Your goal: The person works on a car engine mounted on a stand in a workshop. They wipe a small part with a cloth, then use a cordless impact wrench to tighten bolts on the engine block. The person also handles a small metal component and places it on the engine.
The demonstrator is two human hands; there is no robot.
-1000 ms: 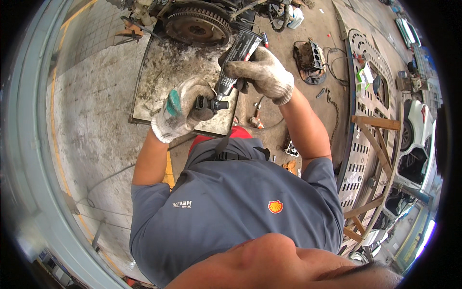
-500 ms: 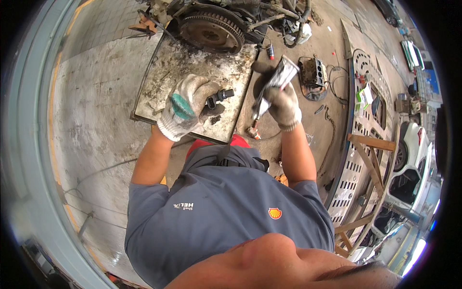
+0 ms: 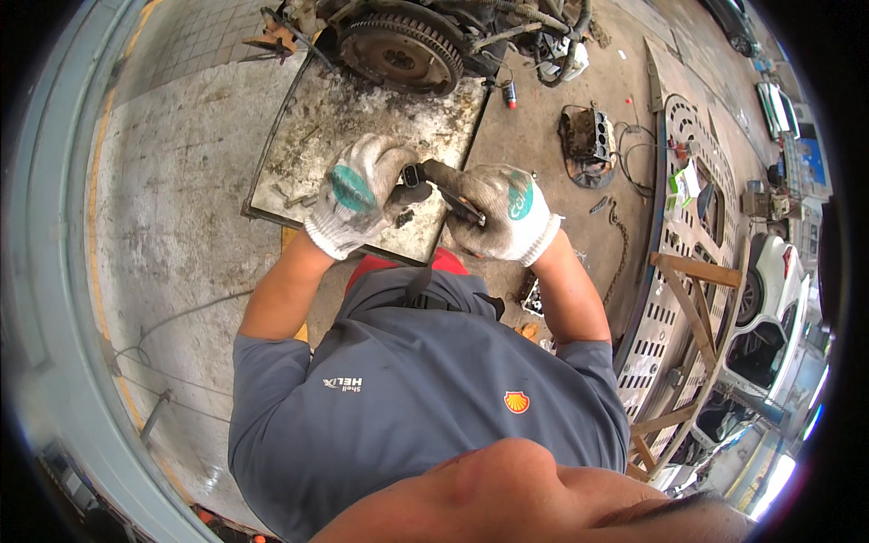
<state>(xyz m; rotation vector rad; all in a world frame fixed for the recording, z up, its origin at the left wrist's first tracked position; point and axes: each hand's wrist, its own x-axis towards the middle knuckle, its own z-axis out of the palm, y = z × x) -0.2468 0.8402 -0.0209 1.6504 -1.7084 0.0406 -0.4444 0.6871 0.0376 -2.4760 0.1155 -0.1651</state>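
My left hand [image 3: 358, 190], in a soiled white work glove with a green patch, pinches a small black plastic part with a socket-like end [image 3: 412, 175]. It looks like an electrical sensor or connector. Close beside it on the right, my right hand [image 3: 503, 210], in a matching glove, is closed around a slim dark tool [image 3: 463, 208]. The tool's kind cannot be made out; one end points down toward my body. The gloved fingertips meet near the black part, hiding some of it. Both hands hover above the near edge of a stained metal tray [image 3: 398, 118].
A greasy engine with a toothed flywheel [image 3: 398, 56] stands at the tray's far end. Beyond my right hand are a spray can [image 3: 510, 94], an engine block [image 3: 587, 136] and a chain [image 3: 620, 244] on the floor. Farther right runs a slotted metal frame [image 3: 665, 308].
My right hand has moved left and turned, bringing its tool down beside the black part. A pale, blurred length seen in that hand before no longer shows. My left hand stays nearly in place.
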